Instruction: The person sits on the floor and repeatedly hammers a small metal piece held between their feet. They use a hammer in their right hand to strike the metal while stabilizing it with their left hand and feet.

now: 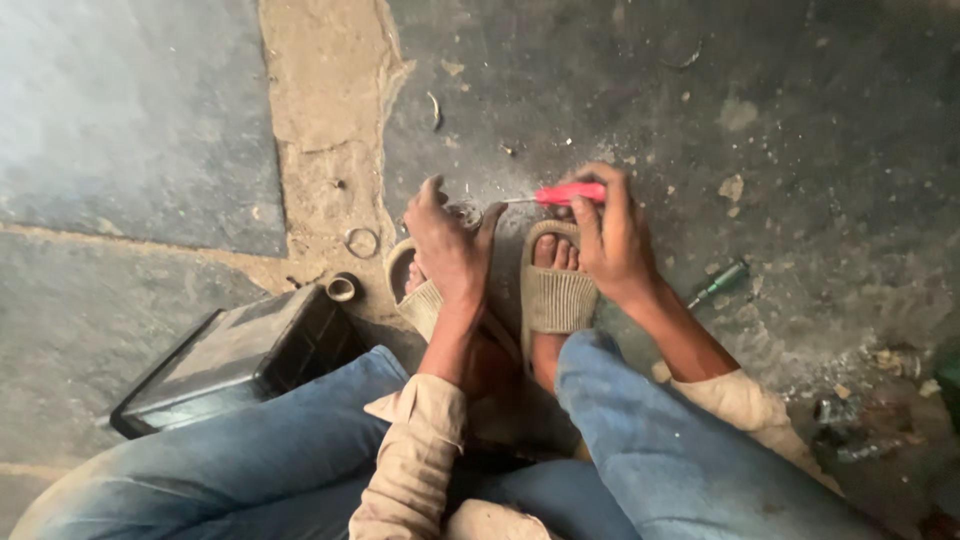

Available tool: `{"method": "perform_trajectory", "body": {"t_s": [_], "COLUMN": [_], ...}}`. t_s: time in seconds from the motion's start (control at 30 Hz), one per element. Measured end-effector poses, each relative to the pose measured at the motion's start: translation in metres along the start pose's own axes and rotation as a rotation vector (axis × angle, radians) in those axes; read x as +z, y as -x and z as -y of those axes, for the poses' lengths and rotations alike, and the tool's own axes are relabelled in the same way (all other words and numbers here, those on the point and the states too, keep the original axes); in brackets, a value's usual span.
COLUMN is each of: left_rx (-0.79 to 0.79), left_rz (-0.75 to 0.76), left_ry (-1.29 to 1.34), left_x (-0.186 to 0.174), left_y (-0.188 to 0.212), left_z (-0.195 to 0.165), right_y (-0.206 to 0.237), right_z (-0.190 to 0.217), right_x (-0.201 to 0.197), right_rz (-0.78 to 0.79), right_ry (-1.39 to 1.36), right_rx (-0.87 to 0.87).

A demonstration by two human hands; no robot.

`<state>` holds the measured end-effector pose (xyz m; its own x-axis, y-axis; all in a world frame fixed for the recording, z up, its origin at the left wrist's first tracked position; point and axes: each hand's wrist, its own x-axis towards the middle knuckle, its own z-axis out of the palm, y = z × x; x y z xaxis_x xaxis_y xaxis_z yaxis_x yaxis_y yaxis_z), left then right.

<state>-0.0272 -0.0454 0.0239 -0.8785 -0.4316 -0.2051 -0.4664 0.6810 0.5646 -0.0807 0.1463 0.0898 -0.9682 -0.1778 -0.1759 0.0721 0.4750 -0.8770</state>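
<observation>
1. The right hand (612, 235) is closed around a red-handled screwdriver (568, 193). The fingers wrap over the handle, so only part of the red shows.
2. The thin metal tip of the screwdriver points left, toward a small round metal part (466, 214) on the floor.
3. The left hand (447, 243) rests on that small round part. The fingers are bent and spread, but the hand covers most of the part, so I cannot tell if it is gripping it or just pressing down.
4. What the round part is stays hard to make out; only a bit of its rim peeks out between thumb and fingers.
5. Both hands are just above two feet in tan slippers (553, 290). The left slipper is mostly hidden under the left hand and wrist.
6. Blue jeans (650, 440) fill the bottom of the view and are cut off by the edge.
7. A dark box (235, 355) sits on the floor to the left, beside the knee.
8. Near the box lie a small metal ring (362, 242) and a short round tube piece (343, 288).
9. A green-handled tool (722, 282) lies on the dusty grey floor (800, 120) to the right, apart from the hands.
10. Blurry bits sit at the far right edge; I cannot tell what they are.
</observation>
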Motion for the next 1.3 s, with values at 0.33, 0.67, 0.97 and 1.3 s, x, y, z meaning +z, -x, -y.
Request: {"method": "perform_trajectory", "body": {"t_s": [0.33,0.67,0.97,1.3], "left_rx": [0.062,-0.157,-0.095,-0.073], "left_rz": [-0.04,-0.294,-0.284,-0.06], "left_ry": [0.091,0.261,0.52,0.265], "left_x": [-0.001,-0.001,-0.032,-0.013], "left_y": [-0.012,-0.059,-0.083,-0.072], "left_z": [0.022,-0.002,-0.035,-0.014], "right_y": [0.014,0.025,0.054,0.026], "right_z": [-0.007,0.03,0.035,0.007], "right_x": [-0.012,-0.038,-0.118,-0.099], "right_rz": [0.021,-0.203,-0.539,-0.289], "right_ry": [0.123,-0.124,-0.265,-0.355], "right_rx": [0.081,0.003,-0.056,0.022]}}
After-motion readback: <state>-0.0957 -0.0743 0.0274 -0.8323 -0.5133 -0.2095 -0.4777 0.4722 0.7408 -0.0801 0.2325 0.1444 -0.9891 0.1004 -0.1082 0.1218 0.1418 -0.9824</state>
